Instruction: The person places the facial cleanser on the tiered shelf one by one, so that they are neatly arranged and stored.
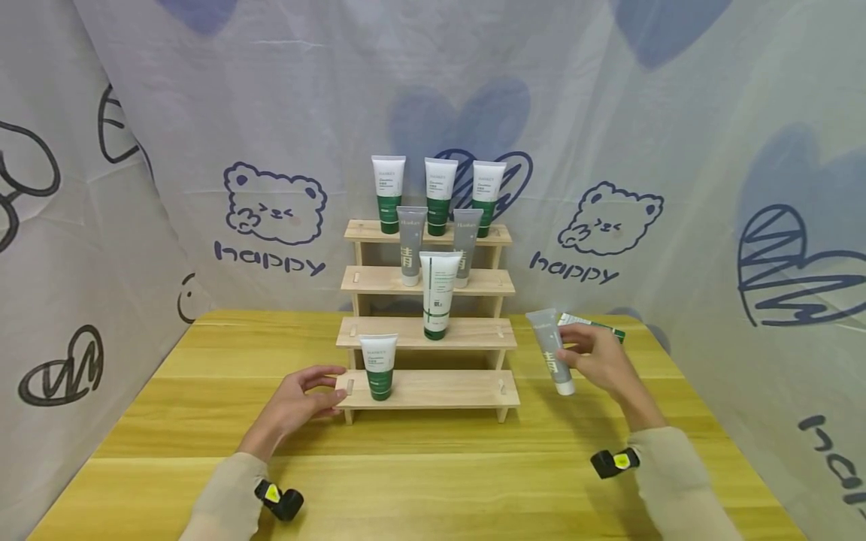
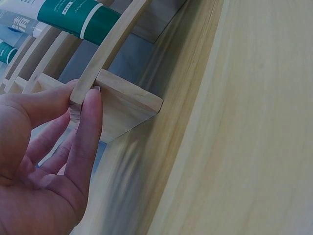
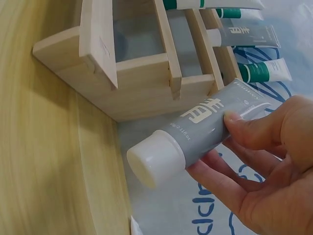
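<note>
My right hand holds a grey squeeze tube between thumb and fingers, its white cap pointing down, to the right of a stepped wooden display rack. At the rack's other side my left hand pinches the left end of the lowest shelf between thumb and forefinger. On that shelf stands a white and green tube near the left end. One taller white tube is on the second shelf. Two grey tubes occupy the third, and three white and green tubes line the top.
Behind my right hand, another white and green tube lies on the wooden table, partly hidden by the hand. A pale printed cloth hangs behind and on both sides of the table.
</note>
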Available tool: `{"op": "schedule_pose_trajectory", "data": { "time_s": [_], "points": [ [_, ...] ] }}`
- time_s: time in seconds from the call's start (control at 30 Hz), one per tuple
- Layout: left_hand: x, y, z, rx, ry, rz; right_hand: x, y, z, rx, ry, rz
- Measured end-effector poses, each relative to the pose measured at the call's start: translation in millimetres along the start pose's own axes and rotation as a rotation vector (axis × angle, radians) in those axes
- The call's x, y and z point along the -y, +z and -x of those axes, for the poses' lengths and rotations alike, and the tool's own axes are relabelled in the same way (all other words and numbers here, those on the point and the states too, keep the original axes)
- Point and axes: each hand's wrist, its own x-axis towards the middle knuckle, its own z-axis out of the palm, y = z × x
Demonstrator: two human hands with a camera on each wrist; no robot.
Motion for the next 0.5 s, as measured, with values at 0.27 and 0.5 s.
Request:
{"op": "schedule_pose_trajectory", "data": {
  "time_s": [0.27,0.5],
  "points": [
    [-0.3,0.6,0.0,0.000,0.000,-0.005,4.1,9.7,-1.7,0.012,-0.009,-0.003],
    [0.0,-0.1,0.1,0.002,0.005,-0.010,9.6,17.9,-3.9,0.006,-0.072,-0.033]
  ]
}}
